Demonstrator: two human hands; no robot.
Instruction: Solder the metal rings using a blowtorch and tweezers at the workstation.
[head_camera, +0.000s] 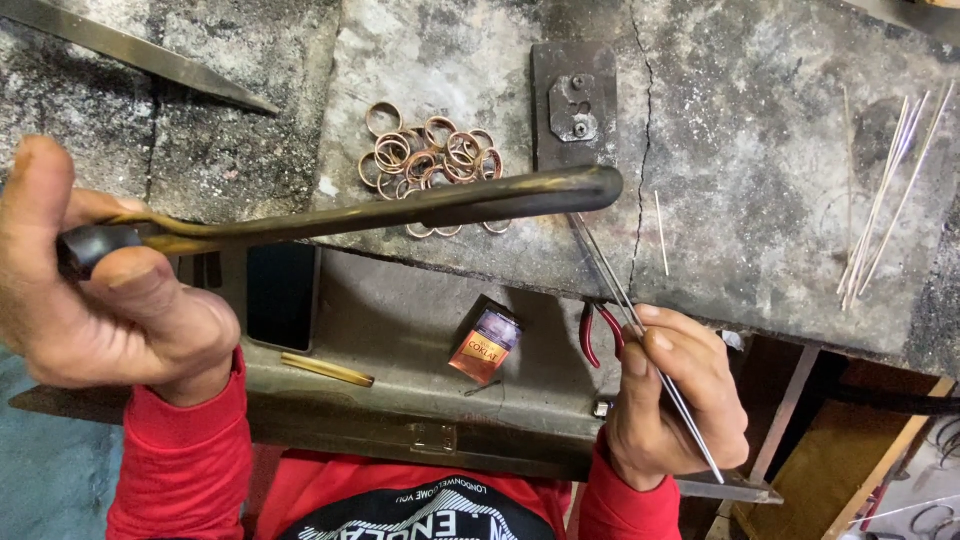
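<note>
My left hand (95, 290) is closed around the black grip of a long, dark, curved metal pipe (400, 210), thumb laid along the top. The pipe runs from that grip rightward across the view, and its blunt far end sits over the stone slab (760, 130), just below the pile of rings (430, 160).

My right hand (675, 395) is pinched shut on a pair of thin steel tweezers (640, 335), fingers and thumb pressing the two blades together partway along their length. The tweezers slant up and to the left; their tips pass beneath the pipe's end, and I cannot tell whether they grip anything there. The rear end projects past my palm toward the lower right.

The rings are copper-coloured and silvery bands, heaped and overlapping on the slab; a few at the lower edge are partly hidden behind the pipe. Just right of the heap lies a dark rectangular metal plate (573, 100) carrying a small bright fitting with screws.

Farther right, a bundle of thin pale wires (885, 195) lies fanned on the slab, and one short wire (660, 232) lies apart, nearer the plate. The slab is cracked and scorched.

Below its edge is a metal tray (400, 330) holding a small orange packet (486, 343), red-handled pliers (598, 332), a brass strip (326, 369) and a dark flat phone (281, 295). A long blade-like bar (140, 55) lies at upper left.
</note>
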